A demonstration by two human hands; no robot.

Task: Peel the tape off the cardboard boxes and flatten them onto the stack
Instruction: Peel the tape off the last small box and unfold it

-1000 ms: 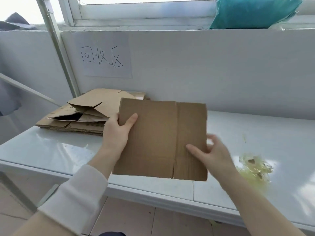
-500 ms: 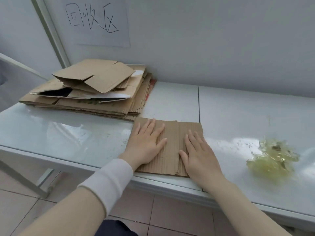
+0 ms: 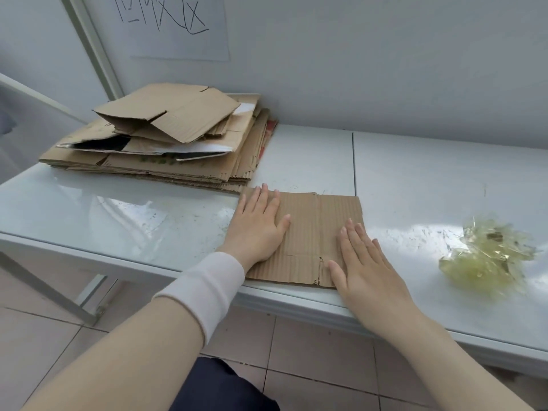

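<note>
Near the middle of the frame, a flattened cardboard box [image 3: 308, 232] lay on the pale table [image 3: 118, 209], close to its front edge. Both palms pressed flat on it: the left hand [image 3: 256, 229] covered its left side, fingers stretched forward and slightly spread, and the right hand [image 3: 363, 262] lay over its lower right corner, fingers extended close together. Toward the upper left, the stack [image 3: 166, 143] of flattened cardboard sat against the wall, its near corner just beside the box. At the right edge lay a crumpled wad of clear yellowish tape [image 3: 489, 256], well apart from the box.
</note>
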